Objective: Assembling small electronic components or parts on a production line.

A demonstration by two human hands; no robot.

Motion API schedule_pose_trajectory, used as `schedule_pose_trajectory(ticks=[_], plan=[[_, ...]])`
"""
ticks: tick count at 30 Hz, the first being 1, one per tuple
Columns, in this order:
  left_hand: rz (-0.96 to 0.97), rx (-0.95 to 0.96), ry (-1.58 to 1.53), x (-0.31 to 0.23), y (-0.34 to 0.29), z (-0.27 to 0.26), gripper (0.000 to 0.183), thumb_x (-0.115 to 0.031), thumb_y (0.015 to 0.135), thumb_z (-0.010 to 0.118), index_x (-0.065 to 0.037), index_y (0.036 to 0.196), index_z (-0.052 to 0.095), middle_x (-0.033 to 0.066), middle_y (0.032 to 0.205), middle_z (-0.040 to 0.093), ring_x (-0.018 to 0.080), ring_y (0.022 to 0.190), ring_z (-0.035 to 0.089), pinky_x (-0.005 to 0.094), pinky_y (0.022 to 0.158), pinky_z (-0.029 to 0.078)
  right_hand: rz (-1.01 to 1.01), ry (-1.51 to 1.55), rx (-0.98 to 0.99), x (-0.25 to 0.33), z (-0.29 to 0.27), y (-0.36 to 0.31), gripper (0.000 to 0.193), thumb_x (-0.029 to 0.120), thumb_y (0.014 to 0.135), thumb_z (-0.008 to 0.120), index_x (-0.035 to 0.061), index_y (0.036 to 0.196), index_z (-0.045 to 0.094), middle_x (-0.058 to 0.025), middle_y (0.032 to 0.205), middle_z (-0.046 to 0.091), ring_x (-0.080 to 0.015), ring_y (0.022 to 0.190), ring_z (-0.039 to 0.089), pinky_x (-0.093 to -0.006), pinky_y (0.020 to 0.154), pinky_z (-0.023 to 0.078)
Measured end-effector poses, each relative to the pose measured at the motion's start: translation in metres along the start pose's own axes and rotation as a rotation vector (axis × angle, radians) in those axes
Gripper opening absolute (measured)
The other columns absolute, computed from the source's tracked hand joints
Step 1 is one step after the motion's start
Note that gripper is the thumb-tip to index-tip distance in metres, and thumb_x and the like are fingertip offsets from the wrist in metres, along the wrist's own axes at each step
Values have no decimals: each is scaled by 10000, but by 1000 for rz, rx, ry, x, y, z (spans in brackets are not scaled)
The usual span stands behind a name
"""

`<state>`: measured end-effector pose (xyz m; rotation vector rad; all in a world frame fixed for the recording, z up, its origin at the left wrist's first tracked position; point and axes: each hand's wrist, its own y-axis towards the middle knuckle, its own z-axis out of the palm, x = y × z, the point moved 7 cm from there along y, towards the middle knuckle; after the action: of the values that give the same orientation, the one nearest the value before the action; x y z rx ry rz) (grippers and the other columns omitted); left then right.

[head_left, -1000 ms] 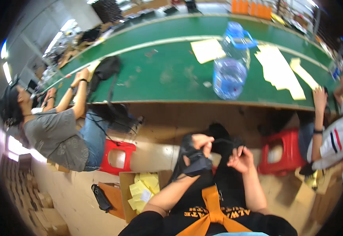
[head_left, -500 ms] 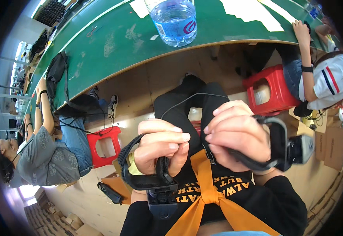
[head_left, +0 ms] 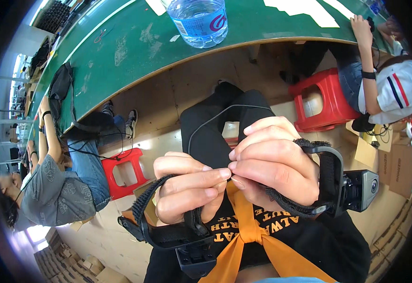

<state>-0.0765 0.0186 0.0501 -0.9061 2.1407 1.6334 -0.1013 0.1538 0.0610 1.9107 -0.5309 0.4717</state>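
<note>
Above my lap, my left hand (head_left: 189, 187) and my right hand (head_left: 274, 162) meet fingertip to fingertip. Thumb and fingers of each are closed in a pinch. Whatever lies between them, if anything, is too small or hidden to make out. A black strap with a small camera (head_left: 195, 260) wraps my left hand; a similar strap and camera (head_left: 364, 188) are on my right. Behind the hands, a thin black cable (head_left: 205, 121) loops over my dark trousers. An orange sash (head_left: 248, 224) is knotted on my black shirt, just below the fingertips.
A green table (head_left: 135, 61) spans the far side, bearing a water bottle (head_left: 200, 26), white paper (head_left: 305, 12) and a black bag (head_left: 62, 87). People sit at left and right near red stools (head_left: 121, 173). Cardboard boxes (head_left: 399, 170) stand at right.
My hands have come together: the fingertips were apart and now touch. My left hand has tilted slightly. The whole view has shifted a little, moving the bottle up and left in the picture.
</note>
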Motion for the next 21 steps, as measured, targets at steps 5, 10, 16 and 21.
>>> schedule_pose_trajectory(ticks=[5, 10, 16, 21], plan=[[-52, -19, 58, -3, 1, 1, 247, -90, 765, 689, -141, 897, 487, 8, 883, 627, 155, 763, 533, 250, 612, 438, -9, 1, -15, 2, -2, 0, 160, 14, 726, 674, -4, 867, 601, -93, 833, 599, -210, 746, 617, -369, 748, 472], [-50, 20, 61, -3, 1, 2, 222, -105, 760, 695, -139, 864, 501, 10, 882, 628, 157, 764, 535, 249, 618, 440, 38, -22, 42, 0, -2, 1, 190, 17, 723, 688, -8, 892, 605, -88, 846, 606, -199, 752, 622, -360, 762, 465], [-41, 25, 86, -9, 2, -3, 230, -87, 729, 711, -128, 848, 519, 14, 889, 633, 161, 765, 541, 250, 625, 447, 46, -18, 108, 3, -1, 6, 199, 13, 722, 692, 1, 903, 609, -71, 848, 614, -181, 732, 624, -349, 775, 461], [-61, 8, 68, -5, 0, 1, 245, -70, 713, 720, -124, 834, 514, 20, 891, 633, 162, 763, 541, 256, 618, 452, 0, -83, 168, 5, -1, 4, 209, -3, 724, 679, 22, 919, 608, -54, 852, 609, -175, 711, 623, -341, 775, 462]])
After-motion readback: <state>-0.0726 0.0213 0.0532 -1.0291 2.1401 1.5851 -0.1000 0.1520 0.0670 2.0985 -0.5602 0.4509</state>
